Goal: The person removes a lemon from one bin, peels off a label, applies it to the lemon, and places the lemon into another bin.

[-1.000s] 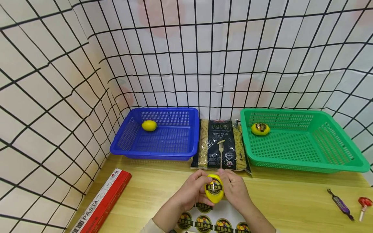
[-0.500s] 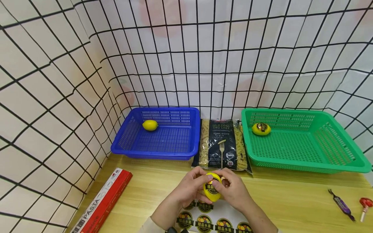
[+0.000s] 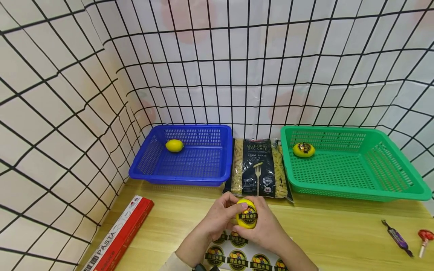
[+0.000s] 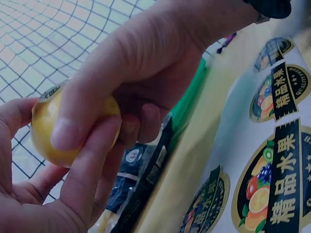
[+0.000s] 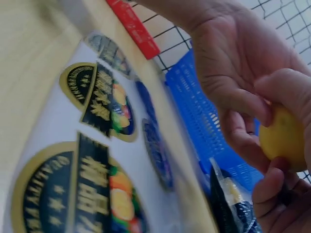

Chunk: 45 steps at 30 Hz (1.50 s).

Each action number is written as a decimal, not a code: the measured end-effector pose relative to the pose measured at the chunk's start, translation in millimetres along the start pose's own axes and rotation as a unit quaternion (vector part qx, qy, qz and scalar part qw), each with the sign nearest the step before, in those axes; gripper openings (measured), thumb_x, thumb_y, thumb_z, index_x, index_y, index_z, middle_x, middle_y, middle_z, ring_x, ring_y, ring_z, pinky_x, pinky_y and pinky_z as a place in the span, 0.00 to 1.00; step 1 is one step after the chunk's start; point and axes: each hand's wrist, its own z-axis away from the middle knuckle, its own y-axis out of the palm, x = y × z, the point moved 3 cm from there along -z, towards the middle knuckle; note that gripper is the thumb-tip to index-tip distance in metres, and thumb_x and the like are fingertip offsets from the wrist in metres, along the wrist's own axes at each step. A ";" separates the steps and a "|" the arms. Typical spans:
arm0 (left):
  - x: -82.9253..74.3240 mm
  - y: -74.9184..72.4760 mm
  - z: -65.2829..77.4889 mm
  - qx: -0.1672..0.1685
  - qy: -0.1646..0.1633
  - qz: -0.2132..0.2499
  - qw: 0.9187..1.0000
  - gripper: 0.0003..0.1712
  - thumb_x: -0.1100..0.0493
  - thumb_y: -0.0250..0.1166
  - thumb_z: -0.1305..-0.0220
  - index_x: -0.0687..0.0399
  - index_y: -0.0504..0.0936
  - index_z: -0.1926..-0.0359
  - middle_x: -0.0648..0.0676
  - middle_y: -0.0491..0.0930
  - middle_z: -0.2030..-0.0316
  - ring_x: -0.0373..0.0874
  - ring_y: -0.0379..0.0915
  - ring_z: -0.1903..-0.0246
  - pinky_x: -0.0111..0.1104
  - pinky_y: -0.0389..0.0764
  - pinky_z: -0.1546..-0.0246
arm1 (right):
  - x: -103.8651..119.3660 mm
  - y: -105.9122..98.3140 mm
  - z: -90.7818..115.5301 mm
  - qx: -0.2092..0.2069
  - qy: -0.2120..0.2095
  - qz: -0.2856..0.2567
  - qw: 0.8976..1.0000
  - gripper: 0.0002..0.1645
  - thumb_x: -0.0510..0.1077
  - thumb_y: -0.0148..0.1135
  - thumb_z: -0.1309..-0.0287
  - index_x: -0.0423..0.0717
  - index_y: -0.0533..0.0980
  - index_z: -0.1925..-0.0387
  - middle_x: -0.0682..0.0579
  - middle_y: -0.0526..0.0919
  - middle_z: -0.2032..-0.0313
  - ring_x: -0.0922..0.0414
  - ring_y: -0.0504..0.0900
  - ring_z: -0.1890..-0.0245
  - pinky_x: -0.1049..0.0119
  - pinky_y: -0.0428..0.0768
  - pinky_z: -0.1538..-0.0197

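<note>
A yellow lemon (image 3: 246, 222) with a dark round fruit sticker (image 3: 248, 215) on its side is held between both hands, above the table's front part. My left hand (image 3: 222, 214) grips it from the left, thumb pressing near the sticker's upper edge. On the other side my right hand (image 3: 266, 227) has its fingers wrapped around the lemon. In the left wrist view, thumb and fingers of both hands close around the lemon (image 4: 44, 126). Below the hands lies a white sheet of the same stickers (image 3: 237, 259), partly covered by the right forearm.
A blue basket (image 3: 179, 181) with a plain lemon (image 3: 174, 145) stands back left. The green basket (image 3: 352, 194) back right holds a stickered lemon (image 3: 303, 149). Between them lies a penne bag (image 3: 257, 169). A red pasta box (image 3: 125, 233), wrapped candy (image 3: 396, 238) and lollipop (image 3: 424, 237) flank the hands.
The right thumb has come off the sticker face, where it was half a second ago, and lies lower at the lemon's edge. The lemon has turned slightly and risen a little between the hands.
</note>
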 end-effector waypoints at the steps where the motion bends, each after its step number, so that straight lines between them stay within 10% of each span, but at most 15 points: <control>1: -0.2 0.2 0.0 0.002 -0.001 0.003 1.000 0.15 0.55 0.68 0.34 0.55 0.71 0.57 0.54 0.76 0.59 0.44 0.82 0.67 0.33 0.87 0.75 | 0.6 0.0 0.6 0.001 0.000 0.006 1.000 0.45 0.58 0.84 0.57 0.58 0.71 0.38 0.49 0.72 0.50 0.58 0.78 0.60 0.71 0.82 0.61; 10: -3.4 1.6 -0.1 0.026 -0.001 0.027 0.999 0.17 0.57 0.69 0.34 0.58 0.71 0.55 0.55 0.74 0.59 0.46 0.81 0.67 0.39 0.89 0.74 | 4.9 -6.6 3.1 -0.014 -0.049 0.002 0.999 0.23 0.52 0.64 0.32 0.55 0.73 0.39 0.49 0.73 0.50 0.58 0.75 0.60 0.70 0.79 0.63; 20: 0.6 1.7 1.3 0.015 -0.004 0.017 1.000 0.17 0.59 0.70 0.37 0.59 0.71 0.55 0.54 0.73 0.64 0.42 0.80 0.76 0.32 0.86 0.79 | 7.2 3.1 2.0 -0.030 0.014 0.040 0.999 0.36 0.57 0.75 0.45 0.53 0.71 0.38 0.53 0.73 0.46 0.50 0.76 0.45 0.48 0.79 0.43; 24: 0.9 2.2 1.1 0.007 -0.004 0.012 1.000 0.16 0.57 0.69 0.35 0.57 0.72 0.55 0.53 0.74 0.64 0.38 0.77 0.77 0.30 0.84 0.79 | 6.0 5.0 0.9 -0.030 0.048 0.046 0.997 0.45 0.62 0.80 0.54 0.56 0.70 0.37 0.54 0.73 0.46 0.52 0.78 0.50 0.55 0.82 0.49; 28: 0.5 -0.6 0.0 0.010 -0.009 0.014 1.000 0.16 0.53 0.68 0.32 0.56 0.71 0.55 0.52 0.77 0.61 0.39 0.79 0.71 0.30 0.85 0.75 | 5.7 0.3 0.2 0.002 0.057 -0.005 0.998 0.48 0.59 0.83 0.56 0.59 0.69 0.35 0.50 0.72 0.45 0.55 0.78 0.56 0.66 0.82 0.58; 35: -1.7 -4.3 -0.3 0.043 -0.007 0.014 0.999 0.21 0.49 0.67 0.29 0.59 0.71 0.50 0.54 0.76 0.55 0.45 0.83 0.63 0.36 0.89 0.71 | 5.6 -10.6 -0.3 0.075 0.018 -0.130 0.989 0.26 0.50 0.54 0.24 0.46 0.65 0.31 0.37 0.69 0.46 0.58 0.78 0.71 0.66 0.81 0.70; 45: -4.3 -7.0 1.4 0.063 0.010 0.001 0.998 0.26 0.48 0.69 0.31 0.63 0.71 0.47 0.58 0.73 0.51 0.47 0.84 0.66 0.37 0.89 0.70 | 5.4 -13.2 0.4 0.094 -0.011 -0.173 0.980 0.38 0.44 0.69 0.35 0.40 0.63 0.30 0.33 0.67 0.41 0.58 0.83 0.61 0.67 0.86 0.63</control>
